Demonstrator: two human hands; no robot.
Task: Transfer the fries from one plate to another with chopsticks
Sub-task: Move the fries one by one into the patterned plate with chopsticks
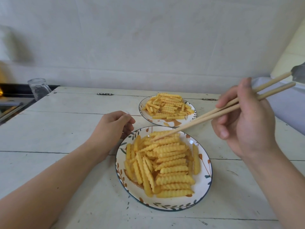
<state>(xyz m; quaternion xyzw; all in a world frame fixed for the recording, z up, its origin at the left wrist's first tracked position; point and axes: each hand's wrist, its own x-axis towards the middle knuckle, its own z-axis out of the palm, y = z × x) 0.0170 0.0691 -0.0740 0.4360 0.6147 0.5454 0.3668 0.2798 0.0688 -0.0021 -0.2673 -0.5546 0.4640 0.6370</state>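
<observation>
Our grip is the right hand, thumb and fingers curled round a pair of chopsticks about midway along the sticks, the blunt ends poking up and away to the right. The two tips come down nearly together at the far edge of the heap on the near plate, and from here we cannot tell whether a fry is pinched between them or whether they just rest on the pile.

The left hand lies on the worktop just beside that plate's rim, fingers loosely curled, holding nothing we can see.

Now the fries: crinkle-cut, piled thick and criss-crossed on the near plate, with a second, smaller heap of fries on the far plate just behind. We reckon each fry is light and fairly stiff, though perhaps soft enough to bend or snap if squeezed hard. The ridges should give the sticks some bite, but any grease would make them slippery. Best hold, in our judgement: across the middle of a single fry lying on top, sticks crossing its length, so it hangs level.

Relative to the grip, the pile sits below and to the left of the hand, the tips touching its far edge; the far plate lies under the shafts, slightly beyond.
</observation>
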